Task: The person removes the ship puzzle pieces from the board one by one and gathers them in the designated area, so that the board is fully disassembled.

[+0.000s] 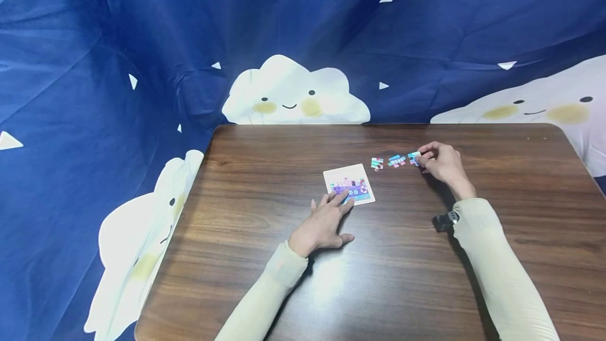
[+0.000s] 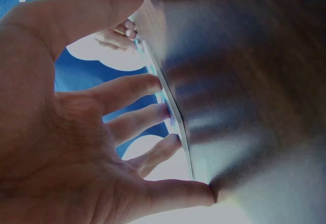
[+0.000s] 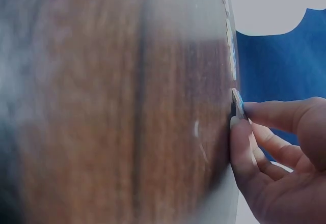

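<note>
With spread fingers, my left hand (image 1: pixel 322 228) rests on the lower part of a square puzzle board (image 1: pixel 337 173), which carries a pink, purple and blue picture. The left wrist view shows those fingertips touching the board's thin edge (image 2: pixel 175 113) side. Farther right, my right hand (image 1: pixel 444 164) pinches a small jigsaw piece (image 1: pixel 413 157) between thumb and index finger. In the right wrist view this jigsaw piece (image 3: pixel 238 102) is tilted, one edge raised at the tabletop. To its left lie a blue and pink jigsaw piece (image 1: pixel 396 161) and a striped jigsaw piece (image 1: pixel 376 162).
Everything lies on a brown wooden table (image 1: pixel 236 199) with rounded corners. Behind it and along its left side hangs a blue cloth (image 1: pixel 165 25) printed with smiling white clouds. A black wrist device (image 1: pixel 443 222) sits at the right sleeve cuff.
</note>
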`<move>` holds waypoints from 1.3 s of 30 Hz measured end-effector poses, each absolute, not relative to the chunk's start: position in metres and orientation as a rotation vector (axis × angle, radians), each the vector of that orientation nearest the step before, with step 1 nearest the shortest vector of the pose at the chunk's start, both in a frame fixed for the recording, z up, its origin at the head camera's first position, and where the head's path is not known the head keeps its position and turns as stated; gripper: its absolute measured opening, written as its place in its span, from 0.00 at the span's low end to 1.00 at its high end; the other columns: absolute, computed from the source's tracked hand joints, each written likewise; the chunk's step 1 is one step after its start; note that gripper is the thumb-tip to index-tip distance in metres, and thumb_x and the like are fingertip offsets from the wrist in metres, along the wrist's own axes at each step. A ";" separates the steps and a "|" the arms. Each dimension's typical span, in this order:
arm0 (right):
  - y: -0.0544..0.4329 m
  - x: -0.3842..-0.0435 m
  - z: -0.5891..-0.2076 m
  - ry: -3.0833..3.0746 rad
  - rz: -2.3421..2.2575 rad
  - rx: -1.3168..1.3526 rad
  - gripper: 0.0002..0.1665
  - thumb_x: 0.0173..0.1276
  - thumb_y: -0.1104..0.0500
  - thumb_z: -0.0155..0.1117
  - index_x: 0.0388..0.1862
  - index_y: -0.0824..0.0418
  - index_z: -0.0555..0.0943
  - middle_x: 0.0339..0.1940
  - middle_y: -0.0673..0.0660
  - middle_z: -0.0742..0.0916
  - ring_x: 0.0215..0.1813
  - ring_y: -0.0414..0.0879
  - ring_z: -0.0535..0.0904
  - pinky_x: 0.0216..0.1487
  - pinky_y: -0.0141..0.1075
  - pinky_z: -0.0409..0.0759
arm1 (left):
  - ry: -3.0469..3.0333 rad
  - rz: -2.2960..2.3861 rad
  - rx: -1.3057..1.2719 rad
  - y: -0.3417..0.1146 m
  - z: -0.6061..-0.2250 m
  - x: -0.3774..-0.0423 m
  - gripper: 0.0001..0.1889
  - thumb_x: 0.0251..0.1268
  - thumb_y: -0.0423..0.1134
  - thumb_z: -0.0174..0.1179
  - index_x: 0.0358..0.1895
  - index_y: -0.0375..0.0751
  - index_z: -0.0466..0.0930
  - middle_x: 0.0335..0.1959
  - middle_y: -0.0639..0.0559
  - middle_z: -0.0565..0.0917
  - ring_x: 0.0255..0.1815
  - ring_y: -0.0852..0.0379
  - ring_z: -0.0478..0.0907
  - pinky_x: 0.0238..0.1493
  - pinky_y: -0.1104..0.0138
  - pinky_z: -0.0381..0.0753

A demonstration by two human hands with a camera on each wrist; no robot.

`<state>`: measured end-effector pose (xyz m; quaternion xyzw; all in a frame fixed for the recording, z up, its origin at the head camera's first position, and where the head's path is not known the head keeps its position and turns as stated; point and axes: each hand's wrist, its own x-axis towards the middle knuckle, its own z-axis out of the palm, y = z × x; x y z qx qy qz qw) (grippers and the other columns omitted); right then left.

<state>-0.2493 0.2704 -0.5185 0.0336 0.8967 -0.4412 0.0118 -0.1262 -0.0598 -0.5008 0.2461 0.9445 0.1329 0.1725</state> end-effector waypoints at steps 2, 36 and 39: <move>0.271 -0.250 -0.519 2.793 -1.371 0.111 0.16 0.70 0.66 0.67 0.53 0.74 0.81 0.37 0.64 0.88 0.24 0.29 0.80 0.29 0.27 0.86 | 2.678 0.377 0.698 -0.060 -0.500 -0.126 0.48 0.62 0.56 0.73 0.82 0.49 0.61 0.87 0.51 0.55 0.86 0.41 0.54 0.73 0.27 0.62; 0.172 -0.241 -0.493 2.637 -1.524 -0.311 0.12 0.76 0.61 0.65 0.50 0.69 0.84 0.39 0.69 0.92 0.31 0.42 0.90 0.31 0.35 0.88 | 2.685 0.386 0.720 -0.061 -0.500 -0.128 0.48 0.61 0.56 0.73 0.82 0.49 0.61 0.87 0.50 0.56 0.85 0.41 0.55 0.72 0.28 0.64; 0.158 -0.240 -0.499 2.544 -1.504 -0.325 0.13 0.77 0.60 0.63 0.51 0.69 0.83 0.39 0.68 0.92 0.34 0.45 0.91 0.34 0.37 0.90 | 2.680 0.381 0.718 -0.061 -0.500 -0.128 0.48 0.61 0.56 0.73 0.82 0.49 0.61 0.87 0.50 0.56 0.85 0.41 0.55 0.72 0.28 0.65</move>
